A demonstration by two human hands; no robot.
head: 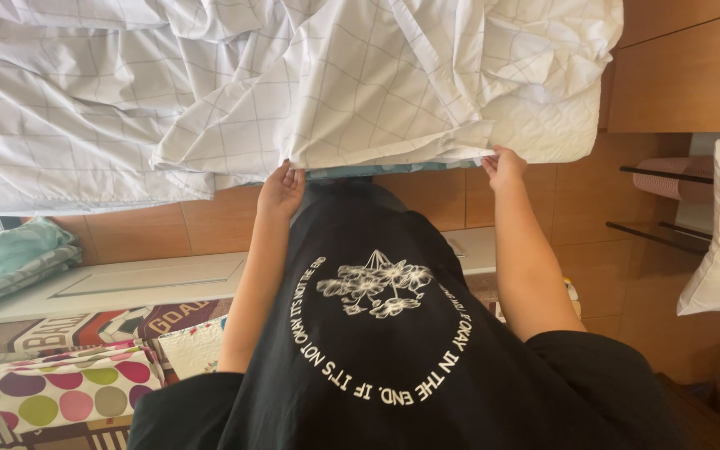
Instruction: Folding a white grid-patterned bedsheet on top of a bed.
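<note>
Both hands grip the lower edge of a white bed sheet with a thin grey grid pattern, crumpled and spread across the bed. The left hand is closed on the hem, fingers curled over the cloth; the right hand pinches the same hem, well apart from the left. Between the two grips the sheet edge runs nearly straight, with a strip of teal fabric just beneath it. Above the right grip lies a white quilted mattress pad. Far outside the left grip rest a folded pale green blanket and a polka-dot cushion.
</note>
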